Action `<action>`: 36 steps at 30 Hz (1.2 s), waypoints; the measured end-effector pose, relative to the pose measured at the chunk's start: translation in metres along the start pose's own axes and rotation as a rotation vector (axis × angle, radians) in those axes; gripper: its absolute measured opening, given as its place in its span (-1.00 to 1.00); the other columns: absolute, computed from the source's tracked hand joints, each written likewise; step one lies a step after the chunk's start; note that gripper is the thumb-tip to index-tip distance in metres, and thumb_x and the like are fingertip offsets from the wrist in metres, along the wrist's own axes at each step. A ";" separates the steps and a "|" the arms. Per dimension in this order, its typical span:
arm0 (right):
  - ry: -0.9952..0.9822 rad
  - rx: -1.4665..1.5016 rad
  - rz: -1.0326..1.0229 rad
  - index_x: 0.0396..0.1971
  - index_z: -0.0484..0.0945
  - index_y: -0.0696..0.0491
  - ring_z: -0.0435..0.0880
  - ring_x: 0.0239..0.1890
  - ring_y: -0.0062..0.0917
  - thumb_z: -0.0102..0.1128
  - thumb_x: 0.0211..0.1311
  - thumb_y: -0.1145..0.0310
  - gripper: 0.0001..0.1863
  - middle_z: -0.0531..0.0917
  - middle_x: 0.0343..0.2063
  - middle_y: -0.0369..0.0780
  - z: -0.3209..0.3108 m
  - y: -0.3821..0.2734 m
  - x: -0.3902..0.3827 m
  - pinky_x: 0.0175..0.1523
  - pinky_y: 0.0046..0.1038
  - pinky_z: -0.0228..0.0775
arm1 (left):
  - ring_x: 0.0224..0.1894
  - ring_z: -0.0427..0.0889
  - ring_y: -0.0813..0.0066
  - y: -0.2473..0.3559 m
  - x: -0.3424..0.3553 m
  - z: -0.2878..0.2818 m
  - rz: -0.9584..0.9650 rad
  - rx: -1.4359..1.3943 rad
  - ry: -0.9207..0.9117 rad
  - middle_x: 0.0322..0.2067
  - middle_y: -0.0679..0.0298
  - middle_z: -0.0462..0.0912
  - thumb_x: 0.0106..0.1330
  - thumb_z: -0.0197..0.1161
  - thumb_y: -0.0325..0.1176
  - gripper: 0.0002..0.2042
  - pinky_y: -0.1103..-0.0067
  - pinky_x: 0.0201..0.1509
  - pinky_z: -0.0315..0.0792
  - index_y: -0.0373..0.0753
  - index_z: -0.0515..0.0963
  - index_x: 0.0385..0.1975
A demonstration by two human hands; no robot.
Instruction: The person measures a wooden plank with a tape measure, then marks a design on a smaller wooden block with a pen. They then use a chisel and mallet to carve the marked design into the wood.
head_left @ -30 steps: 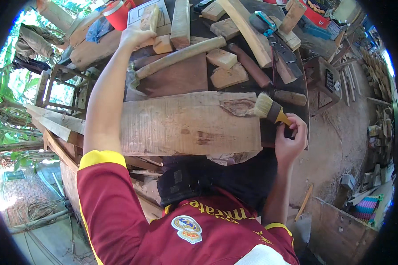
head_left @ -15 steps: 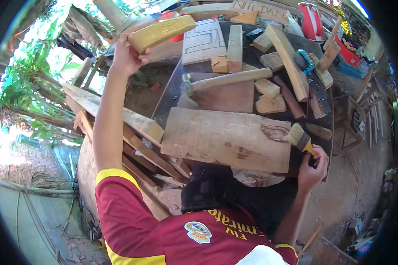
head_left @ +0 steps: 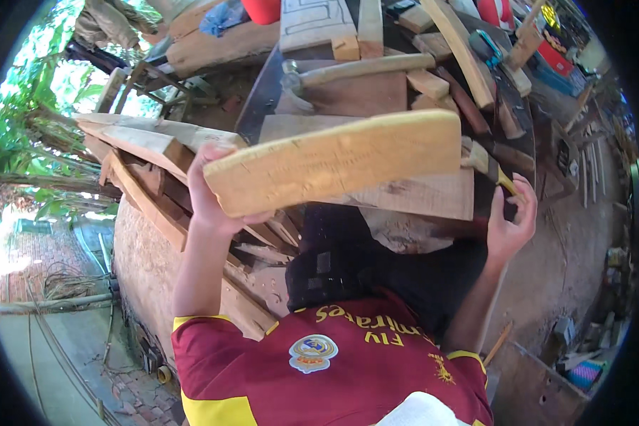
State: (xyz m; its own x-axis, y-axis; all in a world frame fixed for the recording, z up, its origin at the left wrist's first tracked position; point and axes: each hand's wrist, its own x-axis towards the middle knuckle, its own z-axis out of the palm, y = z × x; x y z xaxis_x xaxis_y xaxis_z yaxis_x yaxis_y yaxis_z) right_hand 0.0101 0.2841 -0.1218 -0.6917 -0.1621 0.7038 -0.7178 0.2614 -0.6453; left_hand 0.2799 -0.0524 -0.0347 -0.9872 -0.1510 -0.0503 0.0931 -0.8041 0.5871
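Block (head_left: pixel 334 162) and brush (head_left: pixel 491 169) share the frame

We look down on a dark table (head_left: pixel 263 92) strewn with timber. At centre frame, the long yellowish block is held in front of a wide board (head_left: pixel 426 197), hiding much of it from us. Left of centre, the left hand (head_left: pixel 202 202) clamps the block's left end, thumb along the lower edge. At right of centre, the right hand (head_left: pixel 512 224) pinches the brush's yellow handle between thumb and fingers, bristles toward the block's right end; we cannot tell whether they touch the board. Above the block, we see a hammer (head_left: pixel 362 69) lying across a brown panel (head_left: pixel 358 101). Planks (head_left: pixel 135 142) fan out at left.
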 end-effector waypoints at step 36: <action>-0.418 0.512 0.452 0.16 0.45 0.16 0.64 -0.05 -0.57 0.70 -0.27 0.37 -0.13 0.66 -0.10 -0.22 0.047 -0.082 0.006 0.05 -0.49 0.55 | -0.24 0.61 0.40 -0.035 0.000 0.011 -0.020 0.528 0.281 -0.07 -0.07 0.54 0.42 0.16 -0.32 -0.32 0.54 -0.34 0.61 -0.47 0.00 0.41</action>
State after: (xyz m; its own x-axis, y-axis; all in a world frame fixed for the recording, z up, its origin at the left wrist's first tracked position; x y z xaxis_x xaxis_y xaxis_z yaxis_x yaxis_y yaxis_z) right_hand 0.0605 0.2170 -0.0788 -0.8238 -0.5149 0.2371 -0.2376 -0.0660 -0.9691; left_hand 0.2756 -0.0175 -0.0462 -0.9096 -0.3427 -0.2348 -0.0728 -0.4250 0.9022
